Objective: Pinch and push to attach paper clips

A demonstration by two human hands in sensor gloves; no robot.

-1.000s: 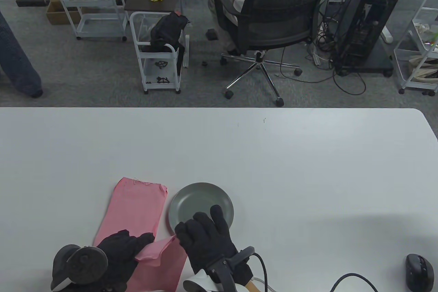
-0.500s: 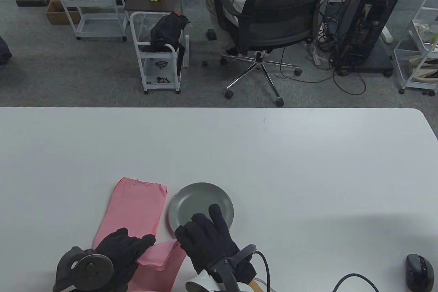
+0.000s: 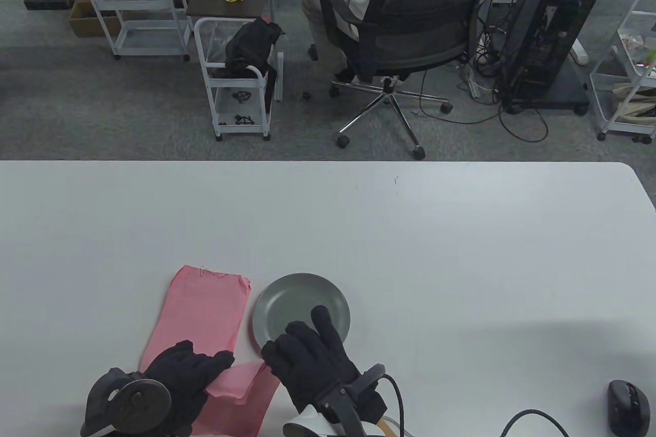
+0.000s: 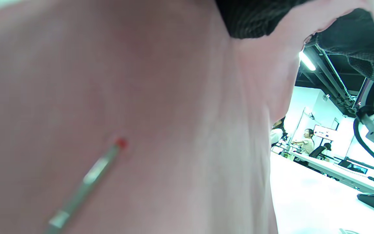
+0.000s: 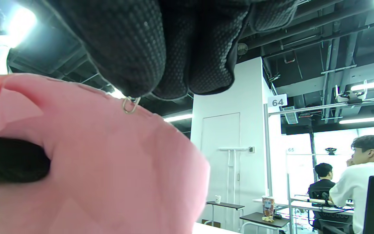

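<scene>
The long white table [image 3: 359, 222] fills the lower table view. Near its front edge lies a flat stack of pink paper sheets [image 3: 202, 309] with a small silver wire paper clip [image 3: 205, 271] on its far edge; just right of it sits a round grey plate [image 3: 292, 298]. A second, loose pink paper sheet [image 3: 241, 386] is lifted between the two black-gloved hands. The left hand [image 3: 187, 373] curls its fingers round this sheet's left part. The right hand [image 3: 307, 355] reaches over the plate's near rim, its thumb and fingertips [image 5: 141, 65] pinched on another small silver paper clip [image 5: 130, 104] at the sheet's upper edge. A black computer mouse [image 3: 626, 406] rests at the far right.
</scene>
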